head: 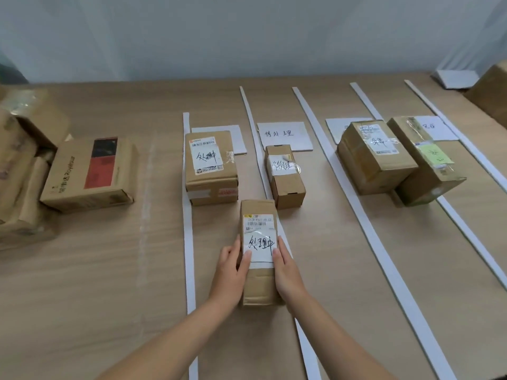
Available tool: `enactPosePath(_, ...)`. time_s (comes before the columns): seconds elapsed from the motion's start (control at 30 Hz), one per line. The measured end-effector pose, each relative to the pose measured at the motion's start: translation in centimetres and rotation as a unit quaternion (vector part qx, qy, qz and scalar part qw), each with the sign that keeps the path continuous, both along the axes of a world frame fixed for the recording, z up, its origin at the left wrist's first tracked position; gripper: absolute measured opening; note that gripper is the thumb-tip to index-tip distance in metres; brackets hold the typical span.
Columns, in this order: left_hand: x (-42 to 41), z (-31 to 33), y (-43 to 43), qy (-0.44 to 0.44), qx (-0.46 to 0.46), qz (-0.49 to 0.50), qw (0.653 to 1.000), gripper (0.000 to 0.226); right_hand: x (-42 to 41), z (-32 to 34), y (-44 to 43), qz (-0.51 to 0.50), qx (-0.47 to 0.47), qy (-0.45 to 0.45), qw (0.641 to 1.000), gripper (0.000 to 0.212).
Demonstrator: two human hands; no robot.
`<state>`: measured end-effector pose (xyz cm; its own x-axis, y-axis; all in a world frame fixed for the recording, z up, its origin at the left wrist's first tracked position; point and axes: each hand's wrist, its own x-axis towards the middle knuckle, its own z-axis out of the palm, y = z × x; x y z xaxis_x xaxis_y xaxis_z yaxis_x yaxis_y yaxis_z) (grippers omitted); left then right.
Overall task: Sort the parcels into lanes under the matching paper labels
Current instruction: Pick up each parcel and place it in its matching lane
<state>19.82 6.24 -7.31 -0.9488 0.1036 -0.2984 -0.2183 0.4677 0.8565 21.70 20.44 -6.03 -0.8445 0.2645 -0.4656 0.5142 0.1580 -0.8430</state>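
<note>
A long brown parcel (259, 223) with a handwritten white label lies near me, over the white strip between the first and second lanes. My left hand (231, 272) grips its left side, thumb on the label. My right hand (286, 272) grips its right side. Ahead in the first lane sits a parcel (210, 167) with similar handwriting, half covering a paper label (236, 138). A small parcel (285, 176) lies in the second lane below its paper label (285, 136). Two larger parcels, one (375, 157) and the other (428, 160), sit in the third and fourth lanes.
White paper strips (188, 242) divide the wooden table (96, 283) into lanes. At the left lie a box with a red and black print (90, 174) and a pile of unsorted brown parcels (19, 171). Another cardboard box (491, 91) stands at the far right.
</note>
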Motion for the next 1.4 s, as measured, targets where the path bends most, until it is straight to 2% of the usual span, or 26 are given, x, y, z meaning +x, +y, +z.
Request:
enactPosePath(0.37, -5.0, 0.2, 1.8, -0.006, 0.013, 0.047, 0.999, 0.056, -6.0, -1.0, 0.9, 0.034, 0.031, 0.039, 0.998, 0.047)
enactPosePath(0.47, -6.2, 0.5, 2.7, -0.053, 0.063, 0.101, 0.991, 0.062, -8.0, -0.5, 1.8, 0.064, 0.049, 0.043, 0.996, 0.044)
enactPosePath(0.53, -6.9, 1.1, 3.5, -0.103, 0.118, 0.169, 0.973, 0.068, -9.5, 0.2, 2.4, 0.071, 0.083, 0.047, 0.993, 0.045)
enactPosePath(0.6, -6.8, 1.2, 3.9, -0.125, 0.149, 0.209, 0.958, 0.059, -9.9, 0.7, 2.7, 0.05, 0.113, 0.056, 0.991, 0.05)
enactPosePath(0.7, -4.9, 0.4, 4.2, -0.119, 0.137, 0.211, 0.96, 0.038, -8.0, 0.5, 2.4, 0.079, 0.159, 0.076, 0.981, 0.054)
enactPosePath(0.77, -4.3, -0.4, 4.3, -0.116, 0.132, 0.207, 0.962, 0.041, -6.9, 0.3, 2.0, 0.097, 0.176, 0.089, 0.976, 0.054)
enactPosePath(0.87, -5.7, -0.5, 4.8, -0.115, 0.135, 0.22, 0.959, 0.041, -8.2, -0.1, 1.6, 0.06, 0.18, 0.099, 0.977, 0.052)
enactPosePath(0.97, -7.6, 0.8, 5.5, -0.069, 0.084, 0.257, 0.96, 0.029, -10.2, -0.1, 1.0, 0.045, 0.19, 0.091, 0.977, 0.052)
enactPosePath(1.03, -9.1, 2.6, 5.5, 0.024, 0.04, 0.289, 0.956, 0.01, -11.4, -0.3, 0.6, 0.054, 0.197, 0.101, 0.974, 0.052)
enactPosePath(1.13, -12.7, 5.9, 3.2, 0.198, -0.005, 0.267, 0.943, 0.02, -13.2, -0.2, -0.1, 0.08, 0.214, 0.082, 0.97, 0.055)
enactPosePath(1.2, -16.2, 6.9, 0.5, 0.296, -0.105, 0.218, 0.924, 0.027, -14.3, 0.0, -0.4, 0.101, 0.235, 0.075, 0.964, 0.056)
enactPosePath(1.23, -18.1, 6.9, -0.9, 0.307, -0.165, 0.189, 0.918, 0.032, -14.9, 0.0, -0.4, 0.105, 0.242, 0.077, 0.961, 0.057)
enactPosePath(1.3, -21.3, 6.4, -3.4, 0.245, -0.251, 0.154, 0.924, 0.05, -16.2, -0.1, -0.4, 0.104, 0.257, 0.076, 0.958, 0.057)
enactPosePath(1.4, -23.6, 4.8, -5.8, 0.118, -0.25, 0.125, 0.953, 0.074, -17.9, -0.4, -0.7, 0.099, 0.285, 0.075, 0.95, 0.057)
